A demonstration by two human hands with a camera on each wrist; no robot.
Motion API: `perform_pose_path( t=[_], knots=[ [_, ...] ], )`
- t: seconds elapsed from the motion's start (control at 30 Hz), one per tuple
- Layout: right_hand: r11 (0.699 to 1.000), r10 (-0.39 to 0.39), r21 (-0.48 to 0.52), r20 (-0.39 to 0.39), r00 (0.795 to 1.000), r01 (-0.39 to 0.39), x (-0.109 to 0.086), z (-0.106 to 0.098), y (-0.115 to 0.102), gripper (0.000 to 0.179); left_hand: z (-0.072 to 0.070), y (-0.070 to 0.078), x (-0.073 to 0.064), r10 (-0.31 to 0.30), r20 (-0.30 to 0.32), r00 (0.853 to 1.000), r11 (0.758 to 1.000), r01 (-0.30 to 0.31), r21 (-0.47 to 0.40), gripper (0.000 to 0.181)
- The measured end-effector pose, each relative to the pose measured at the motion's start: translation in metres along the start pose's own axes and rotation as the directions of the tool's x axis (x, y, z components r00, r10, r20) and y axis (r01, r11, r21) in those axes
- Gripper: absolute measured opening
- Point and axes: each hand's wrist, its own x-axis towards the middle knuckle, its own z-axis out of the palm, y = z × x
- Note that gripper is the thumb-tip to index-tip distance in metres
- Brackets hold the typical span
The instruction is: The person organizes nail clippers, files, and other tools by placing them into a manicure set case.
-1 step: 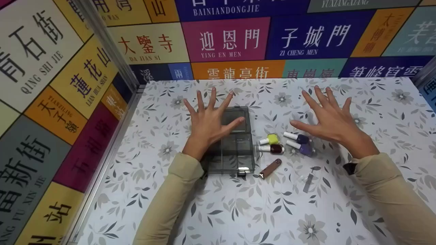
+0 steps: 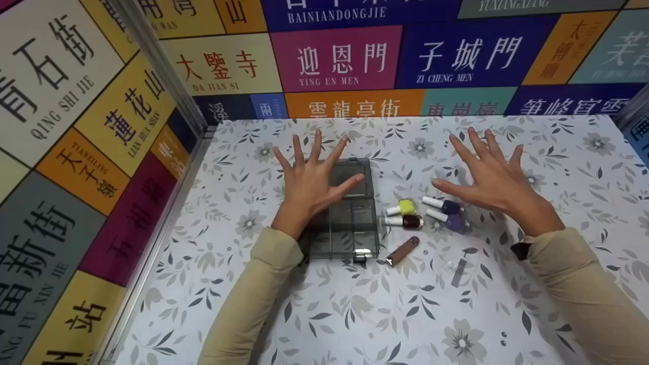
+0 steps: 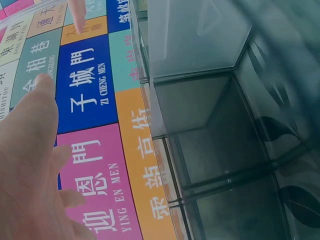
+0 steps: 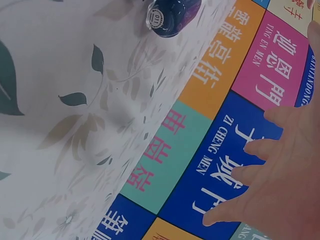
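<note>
My left hand (image 2: 308, 183), fingers spread wide, is over a dark see-through compartment box (image 2: 366, 215) and hides part of it. Dividers of the box (image 3: 230, 180) show beneath that hand in the left wrist view. My right hand (image 2: 499, 185) is spread too, holding nothing, above the table to the right of several nail polish bottles. These are a yellow bottle (image 2: 406, 206), a dark red one (image 2: 412, 222), a navy one (image 2: 450, 206) and a purple one (image 2: 457, 223), all lying on their sides with white caps. Below them lies a brown nail clipper (image 2: 403, 251).
A small clear piece with a grey strip (image 2: 459, 272) lies right of the clipper; its kind cannot be made out. The table (image 2: 385, 324) wears a floral cover. Panels with large lettering (image 2: 339, 58) stand along the back and left edges.
</note>
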Motion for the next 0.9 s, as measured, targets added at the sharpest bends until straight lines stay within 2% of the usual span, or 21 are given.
perform_pose_path(
  t=[0.4, 0.57, 0.7, 0.9],
  knots=[
    [1.0, 0.002, 0.013, -0.008, 1.0, -0.002, 0.001, 0.006, -0.001, 0.104, 0.001, -0.003, 0.001, 0.0, 0.033, 0.999, 0.998, 0.002, -0.057, 0.093],
    [1.0, -0.013, 0.02, -0.034, 0.999, 0.013, 0.003, 0.005, -0.003, 0.103, -0.002, -0.008, 0.001, -0.01, 0.054, 0.998, 0.997, 0.015, -0.081, 0.092],
    [0.999, -0.037, 0.027, -0.066, 0.997, 0.039, 0.002, 0.003, -0.008, 0.103, -0.002, -0.014, -0.003, -0.016, 0.052, 0.999, 0.996, 0.02, -0.093, 0.091],
    [0.992, -0.11, 0.051, -0.127, 0.986, 0.117, -0.001, 0.005, -0.02, 0.1, -0.003, -0.024, -0.016, -0.026, 0.012, 1.0, 0.994, 0.027, -0.108, 0.089]
  ],
)
